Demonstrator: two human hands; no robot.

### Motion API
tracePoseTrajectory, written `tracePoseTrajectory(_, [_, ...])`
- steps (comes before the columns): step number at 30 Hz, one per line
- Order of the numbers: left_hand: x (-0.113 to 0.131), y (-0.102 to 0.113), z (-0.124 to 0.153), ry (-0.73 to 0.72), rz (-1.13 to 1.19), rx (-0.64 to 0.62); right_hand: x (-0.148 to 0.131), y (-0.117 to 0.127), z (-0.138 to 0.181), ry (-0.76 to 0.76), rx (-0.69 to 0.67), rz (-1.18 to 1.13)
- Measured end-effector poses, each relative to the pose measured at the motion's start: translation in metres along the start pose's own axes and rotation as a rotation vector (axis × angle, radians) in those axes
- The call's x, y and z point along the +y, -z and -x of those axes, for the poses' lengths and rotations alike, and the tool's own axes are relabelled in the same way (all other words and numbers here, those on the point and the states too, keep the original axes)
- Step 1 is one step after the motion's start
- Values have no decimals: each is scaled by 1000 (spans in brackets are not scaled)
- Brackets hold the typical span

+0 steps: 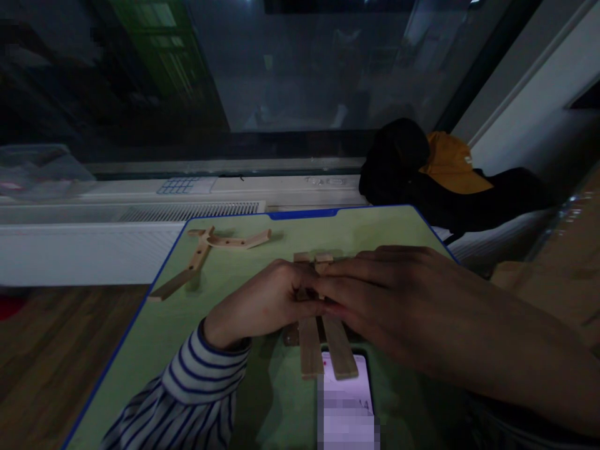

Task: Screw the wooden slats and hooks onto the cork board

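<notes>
Near the middle of the green table, my left hand (269, 297) and my right hand (387, 290) meet over two pale bent wooden pieces. The left wooden piece (310, 356) and the right wooden piece (341, 353) lie side by side, a narrow gap between them. My left hand is closed on the wood, thumb towards me. From the right, my other hand's fingers press together around the same pieces. The exact contact is hidden behind the fingers. Something brown (290, 335), mostly hidden, shows under the wooden pieces.
A lit phone (349, 406) lies on the green table (262, 406) below the wood's near ends. More joined wooden pieces (199, 253) lie at the far left. Beyond are a radiator (94, 250), a window, a dark bundle (398, 162) and a yellow cap (452, 162).
</notes>
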State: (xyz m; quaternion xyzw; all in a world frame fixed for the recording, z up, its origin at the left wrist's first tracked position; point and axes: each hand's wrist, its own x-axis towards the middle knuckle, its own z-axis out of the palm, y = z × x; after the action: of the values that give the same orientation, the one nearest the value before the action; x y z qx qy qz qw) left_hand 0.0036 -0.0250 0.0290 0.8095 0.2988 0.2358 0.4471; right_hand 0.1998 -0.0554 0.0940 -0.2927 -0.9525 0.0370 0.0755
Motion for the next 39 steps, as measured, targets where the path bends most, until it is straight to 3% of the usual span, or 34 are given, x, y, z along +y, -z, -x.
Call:
tracePoseTrajectory(10, [-3,1,0,-11,-120,-68,2,1,5,-21,23,33])
tracePoseTrajectory(15, [-2,1,0,-10,-93,-109,2,1,1,-40,-32,5])
tracePoseTrajectory(21, [-2,0,1,0,-129,-17,3,1,0,-51,-37,-5])
tracePoseTrajectory(27, [-1,0,0,1,-114,-5,2,2,3,-23,11,14])
tracePoseTrajectory(39, [-1,1,0,17,-76,-120,7,5,5,-37,-27,68])
